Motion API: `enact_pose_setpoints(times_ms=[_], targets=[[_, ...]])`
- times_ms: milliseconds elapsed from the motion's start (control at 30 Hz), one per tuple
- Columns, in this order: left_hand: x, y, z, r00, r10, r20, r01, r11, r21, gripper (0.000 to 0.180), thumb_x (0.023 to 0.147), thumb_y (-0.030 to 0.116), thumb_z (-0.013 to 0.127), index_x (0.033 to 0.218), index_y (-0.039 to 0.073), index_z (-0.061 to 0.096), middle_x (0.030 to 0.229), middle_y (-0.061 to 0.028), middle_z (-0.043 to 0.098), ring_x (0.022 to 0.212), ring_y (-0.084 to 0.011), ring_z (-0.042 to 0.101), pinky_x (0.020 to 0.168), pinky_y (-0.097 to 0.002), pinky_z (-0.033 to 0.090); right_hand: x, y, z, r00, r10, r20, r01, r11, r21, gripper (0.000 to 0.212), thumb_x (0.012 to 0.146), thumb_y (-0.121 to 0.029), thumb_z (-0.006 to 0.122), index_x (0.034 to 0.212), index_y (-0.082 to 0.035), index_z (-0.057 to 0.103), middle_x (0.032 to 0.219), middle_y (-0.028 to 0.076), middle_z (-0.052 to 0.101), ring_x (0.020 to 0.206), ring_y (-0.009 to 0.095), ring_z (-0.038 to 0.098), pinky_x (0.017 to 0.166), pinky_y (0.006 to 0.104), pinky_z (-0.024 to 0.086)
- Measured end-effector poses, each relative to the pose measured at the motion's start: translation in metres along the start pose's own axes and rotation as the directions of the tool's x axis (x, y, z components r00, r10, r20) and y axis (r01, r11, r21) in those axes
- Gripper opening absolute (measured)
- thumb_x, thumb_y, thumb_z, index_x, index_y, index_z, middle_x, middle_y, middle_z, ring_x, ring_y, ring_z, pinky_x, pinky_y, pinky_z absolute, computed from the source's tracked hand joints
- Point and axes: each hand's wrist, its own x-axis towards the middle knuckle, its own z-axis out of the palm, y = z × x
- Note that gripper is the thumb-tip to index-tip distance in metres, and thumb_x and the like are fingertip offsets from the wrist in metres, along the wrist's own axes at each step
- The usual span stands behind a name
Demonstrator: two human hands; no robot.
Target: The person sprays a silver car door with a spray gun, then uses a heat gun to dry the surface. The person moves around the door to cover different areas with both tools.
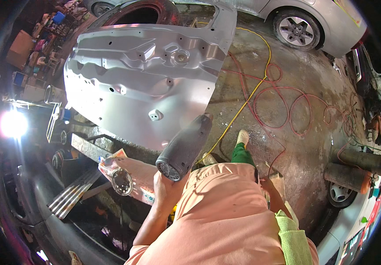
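My left hand point(165, 191) is closed around the handle of a dark grey hot-air blower point(184, 148), shaped like a hair dryer. Its vented rear end faces up towards me, and its narrow nozzle points away to the far right. The handle is hidden by the barrel. Beyond the blower, a large silver car tailgate panel point(133, 97) stands propped at a slant, with pressed recesses and holes. At my right hip, my right hand point(266, 183) hangs low beside my shirt. Its fingers are mostly hidden, and a red hose point(281, 152) passes close to it.
A yellow cable point(245, 104) and loops of red hose cross the concrete floor. A silver car's wheel point(296, 28) is far right. A bright lamp point(14, 123) glares left, near a corrugated strip point(73, 194). Cylinders point(346, 177) lie right. A green towel point(293, 240) hangs on me.
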Motion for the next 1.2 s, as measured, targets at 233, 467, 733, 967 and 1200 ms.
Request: enact_pose_setpoints(times_ms=[233,467,733,967,1200], targets=[[-0.006,-0.016,-0.038,0.986,-0.139,-0.093,0.142,0.990,0.025,0.028,0.090,0.017,0.073,0.110,-0.001,0.069,0.092,-0.0088,0.073,0.078,-0.0160,0.067,0.069,-0.0326,0.053,0.075,0.070,-0.010,0.980,-0.116,0.165,0.097,0.989,0.115,0.028,0.093,-0.016,0.064,0.121,-0.011,0.066,0.098,0.008,0.068,0.084,0.022,0.060,0.071,0.0377,0.049],[0.007,-0.044,-0.080,0.891,-0.261,-0.371,0.272,0.962,-0.023,0.031,0.090,0.026,0.074,0.104,-0.001,0.070,0.084,-0.0093,0.073,0.071,-0.0180,0.069,0.066,-0.0352,0.053,0.066,0.038,-0.018,0.969,-0.223,0.102,0.238,0.957,-0.164,0.036,0.085,-0.013,0.073,0.120,-0.005,0.067,0.113,0.016,0.071,0.112,0.027,0.065,0.088,0.0418,0.056],[0.034,-0.106,-0.125,0.747,-0.212,-0.630,0.220,0.973,-0.067,0.025,0.094,0.023,0.069,0.102,0.001,0.062,0.074,-0.0016,0.060,0.061,-0.0091,0.055,0.054,-0.0275,0.044,0.009,-0.051,-0.017,0.991,-0.026,0.132,0.007,0.990,0.138,0.033,0.094,-0.013,0.063,0.124,0.000,0.061,0.109,0.016,0.069,0.087,0.022,0.069,0.070,0.0360,0.055],[0.063,-0.122,-0.166,0.650,-0.205,-0.732,0.206,0.974,-0.090,0.040,0.092,0.036,0.071,0.093,-0.004,0.068,0.076,-0.0065,0.065,0.065,-0.0162,0.063,0.059,-0.0336,0.052,0.020,-0.040,-0.017,0.993,-0.003,0.119,-0.012,0.992,0.125,0.031,0.094,-0.012,0.066,0.122,0.001,0.060,0.110,0.016,0.070,0.085,0.022,0.068,0.067,0.0353,0.054],[0.086,-0.111,-0.184,0.675,-0.177,-0.716,0.137,0.984,-0.114,0.032,0.093,0.033,0.071,0.095,0.002,0.067,0.070,-0.0018,0.060,0.059,-0.0099,0.057,0.052,-0.0283,0.044,0.017,-0.025,-0.017,0.992,0.043,0.117,-0.082,0.932,0.354,0.032,0.093,-0.016,0.066,0.122,-0.002,0.062,0.114,0.015,0.071,0.096,0.025,0.068,0.077,0.0375,0.053]])
